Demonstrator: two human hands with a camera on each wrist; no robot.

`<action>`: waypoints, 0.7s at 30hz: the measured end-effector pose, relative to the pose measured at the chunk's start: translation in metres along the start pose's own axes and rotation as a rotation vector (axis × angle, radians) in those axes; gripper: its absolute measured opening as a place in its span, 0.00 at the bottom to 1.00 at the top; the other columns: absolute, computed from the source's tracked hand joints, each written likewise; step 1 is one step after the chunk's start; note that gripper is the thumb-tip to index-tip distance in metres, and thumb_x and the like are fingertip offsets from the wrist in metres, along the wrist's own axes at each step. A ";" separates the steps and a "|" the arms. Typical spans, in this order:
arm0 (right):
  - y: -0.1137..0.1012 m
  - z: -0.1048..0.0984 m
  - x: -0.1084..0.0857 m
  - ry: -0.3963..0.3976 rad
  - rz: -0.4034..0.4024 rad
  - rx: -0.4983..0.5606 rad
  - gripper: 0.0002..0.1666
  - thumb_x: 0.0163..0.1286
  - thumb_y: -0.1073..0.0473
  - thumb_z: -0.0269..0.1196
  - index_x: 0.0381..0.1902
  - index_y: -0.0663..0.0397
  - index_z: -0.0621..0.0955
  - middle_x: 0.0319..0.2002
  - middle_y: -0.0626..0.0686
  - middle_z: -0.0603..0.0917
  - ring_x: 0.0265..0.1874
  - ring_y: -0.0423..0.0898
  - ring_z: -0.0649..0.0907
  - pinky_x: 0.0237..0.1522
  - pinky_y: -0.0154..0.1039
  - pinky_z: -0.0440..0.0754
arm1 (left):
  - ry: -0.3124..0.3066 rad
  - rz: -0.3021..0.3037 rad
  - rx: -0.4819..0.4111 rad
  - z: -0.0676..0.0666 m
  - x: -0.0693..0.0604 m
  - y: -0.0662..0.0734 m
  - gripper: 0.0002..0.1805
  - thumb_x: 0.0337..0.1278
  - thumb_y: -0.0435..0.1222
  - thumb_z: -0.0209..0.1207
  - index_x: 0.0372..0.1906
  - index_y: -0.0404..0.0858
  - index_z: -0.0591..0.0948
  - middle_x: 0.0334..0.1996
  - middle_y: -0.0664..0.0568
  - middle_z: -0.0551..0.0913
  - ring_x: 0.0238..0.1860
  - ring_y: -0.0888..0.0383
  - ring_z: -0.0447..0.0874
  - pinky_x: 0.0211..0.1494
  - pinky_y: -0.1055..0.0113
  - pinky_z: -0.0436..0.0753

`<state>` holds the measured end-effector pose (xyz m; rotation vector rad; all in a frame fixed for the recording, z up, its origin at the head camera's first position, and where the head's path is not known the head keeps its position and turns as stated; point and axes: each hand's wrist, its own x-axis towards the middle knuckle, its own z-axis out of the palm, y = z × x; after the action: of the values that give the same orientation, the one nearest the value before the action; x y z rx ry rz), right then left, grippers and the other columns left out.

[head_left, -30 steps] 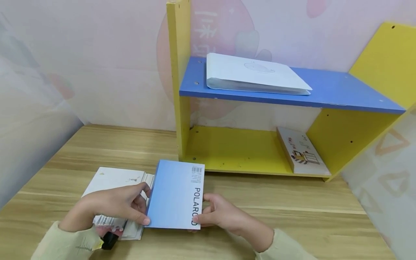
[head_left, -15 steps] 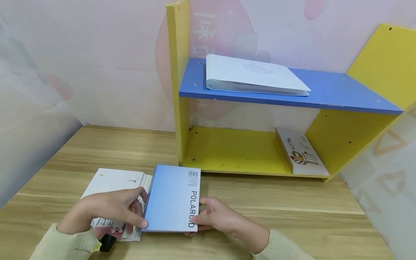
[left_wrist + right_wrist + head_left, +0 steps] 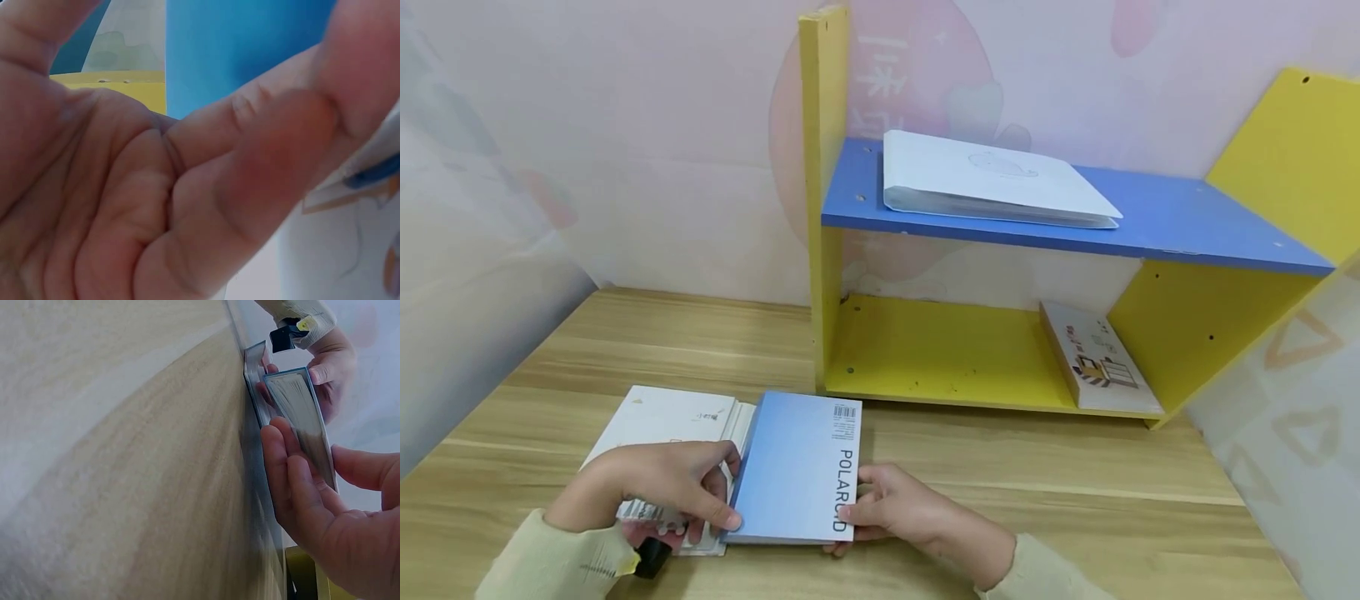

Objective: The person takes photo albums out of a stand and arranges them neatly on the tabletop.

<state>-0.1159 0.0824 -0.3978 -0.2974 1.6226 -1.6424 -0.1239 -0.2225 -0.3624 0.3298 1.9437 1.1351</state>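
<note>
A blue photo album (image 3: 793,462), printed POLAROID along its right side, lies between my hands at the front of the desk. My left hand (image 3: 670,483) pinches its left edge, thumb on the cover near the lower corner. At the opposite edge, my right hand (image 3: 898,508) grips it with the thumb on top and the fingers underneath. The right wrist view shows the page edges of the album (image 3: 300,403) between thumb and fingers. Left of it, partly under my left hand, white albums or books (image 3: 673,412) lie on the desk. The blue cover (image 3: 244,50) fills the top of the left wrist view.
Behind the hands stands a yellow shelf unit (image 3: 940,342) with a blue upper board (image 3: 1157,204). A white album (image 3: 992,175) lies on that board. A white box or book with a drawing (image 3: 1097,358) leans in the lower compartment's right end. Wood-grain desk (image 3: 1000,467) surrounds them.
The blue album has come slightly left and toward me, both hands holding it throughout. Its front page edge now shows a little. The head view has shifted slightly.
</note>
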 end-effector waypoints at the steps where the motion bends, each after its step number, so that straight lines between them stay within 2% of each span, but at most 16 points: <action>1: 0.000 0.000 0.000 0.000 -0.002 -0.001 0.15 0.71 0.72 0.57 0.55 0.68 0.76 0.41 0.74 0.86 0.39 0.60 0.89 0.50 0.47 0.86 | 0.002 -0.005 0.001 0.000 0.000 0.000 0.29 0.59 0.41 0.68 0.53 0.31 0.65 0.22 0.45 0.83 0.14 0.57 0.75 0.16 0.72 0.70; 6: 0.001 -0.001 0.001 -0.004 0.002 -0.010 0.15 0.71 0.71 0.57 0.55 0.67 0.76 0.41 0.73 0.86 0.38 0.58 0.90 0.50 0.47 0.86 | -0.006 0.003 0.004 -0.001 0.001 0.000 0.29 0.59 0.41 0.68 0.53 0.30 0.65 0.22 0.46 0.82 0.15 0.57 0.75 0.18 0.70 0.73; 13: 0.002 0.000 0.004 -0.002 0.010 -0.021 0.13 0.71 0.71 0.57 0.53 0.67 0.77 0.40 0.73 0.86 0.38 0.60 0.89 0.50 0.46 0.86 | -0.032 0.030 0.005 -0.003 0.003 -0.005 0.30 0.60 0.41 0.67 0.54 0.27 0.65 0.21 0.47 0.82 0.16 0.57 0.76 0.29 0.67 0.80; 17: 0.001 -0.001 0.005 0.001 0.016 -0.025 0.14 0.71 0.70 0.57 0.53 0.66 0.78 0.40 0.72 0.86 0.39 0.60 0.89 0.51 0.46 0.86 | -0.012 0.031 0.028 -0.002 0.002 -0.002 0.32 0.60 0.41 0.67 0.56 0.25 0.65 0.21 0.48 0.82 0.17 0.57 0.77 0.36 0.67 0.81; 21: 0.002 -0.002 0.006 -0.007 0.026 -0.015 0.14 0.72 0.70 0.56 0.54 0.66 0.78 0.41 0.72 0.86 0.39 0.59 0.90 0.51 0.46 0.86 | 0.050 0.010 0.094 0.002 0.000 0.002 0.35 0.58 0.42 0.69 0.57 0.21 0.67 0.20 0.48 0.82 0.18 0.57 0.78 0.38 0.67 0.80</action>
<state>-0.1205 0.0804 -0.4017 -0.2875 1.6274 -1.6087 -0.1231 -0.2204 -0.3617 0.3649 2.0459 1.0704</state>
